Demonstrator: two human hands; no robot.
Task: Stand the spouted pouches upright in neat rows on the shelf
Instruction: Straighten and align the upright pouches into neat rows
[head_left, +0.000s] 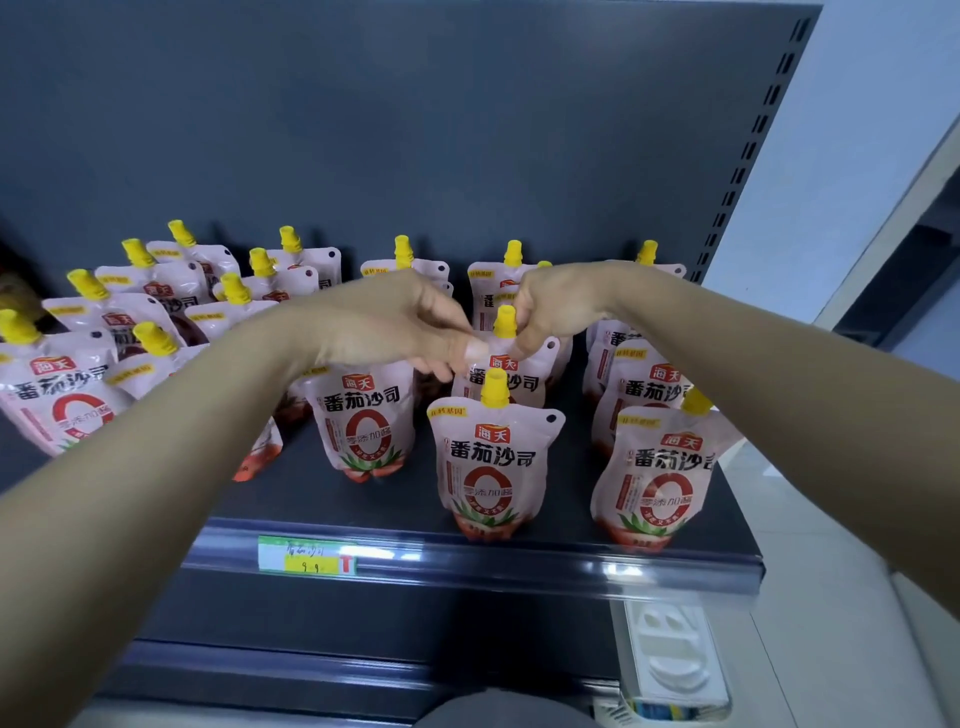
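Observation:
Several pink spouted pouches with yellow caps stand in rows on a dark shelf (395, 512). Both hands meet at one pouch (511, 374) in the second row from the front. My left hand (400, 322) pinches its top left corner. My right hand (558, 306) pinches its top right shoulder beside the yellow cap. That pouch stands upright, just behind the front-row pouch (491, 462). Another front pouch (657, 480) stands at the right and one more (369, 421) under my left wrist. The pouches at the far left (57, 395) lean and crowd together.
A grey back panel (415, 130) closes the shelf behind. A green and yellow price tag (306, 556) sits on the front rail. A slotted upright (748, 150) marks the right end. White packaging (670, 660) lies on a lower level at the right.

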